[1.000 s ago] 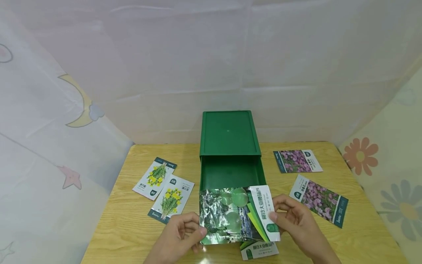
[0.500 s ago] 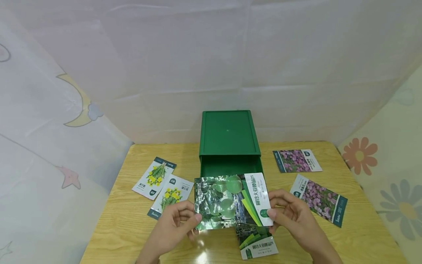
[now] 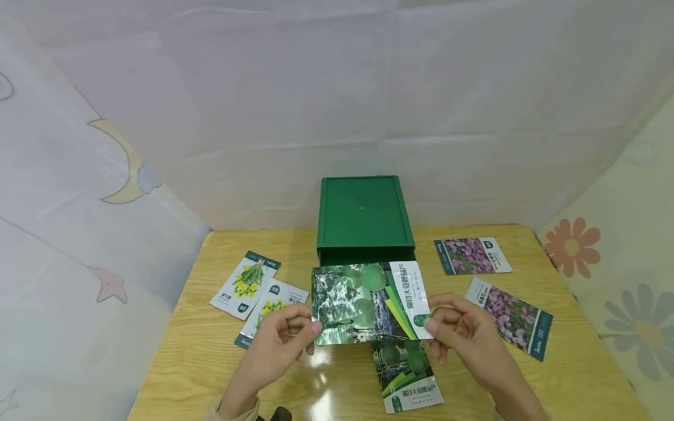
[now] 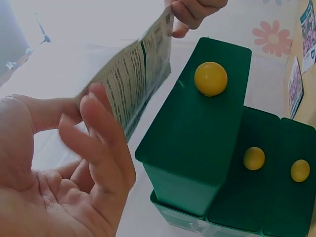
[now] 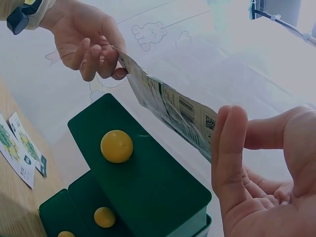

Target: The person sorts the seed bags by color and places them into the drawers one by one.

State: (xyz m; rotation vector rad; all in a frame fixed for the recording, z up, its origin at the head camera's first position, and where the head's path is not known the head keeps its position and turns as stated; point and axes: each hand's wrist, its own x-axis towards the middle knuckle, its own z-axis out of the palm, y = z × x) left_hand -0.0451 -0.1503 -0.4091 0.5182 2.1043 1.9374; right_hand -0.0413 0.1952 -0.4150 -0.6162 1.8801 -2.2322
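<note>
A glossy seed packet (image 3: pixel 347 304) with round green gourds printed on it is held sideways between both hands in the head view. My left hand (image 3: pixel 279 342) pinches its left edge, thumb on top. At the right, my right hand (image 3: pixel 466 336) pinches the white end the same way. Both wrist views show the packet's printed back (image 4: pixel 133 74), held up above the pulled-out green drawer (image 5: pixel 143 173). From the head, the packet hides most of this drawer's inside. A second, matching gourd seed packet (image 3: pixel 411 389) lies on the table, its far end behind the held one.
The green drawer cabinet (image 3: pixel 363 213) stands at the wall; its lower drawers (image 4: pixel 247 192) have yellow knobs. Left on the table (image 3: pixel 184 362) lie two yellow-flower seed packets (image 3: pixel 247 286), overlapping. Two pink-flower seed packets (image 3: pixel 508 316) lie at the right. Patterned cloth surrounds the table.
Both hands have lifted the held gourd packet up and away from the body. It now covers more of the open drawer, and more of the packet beneath shows.
</note>
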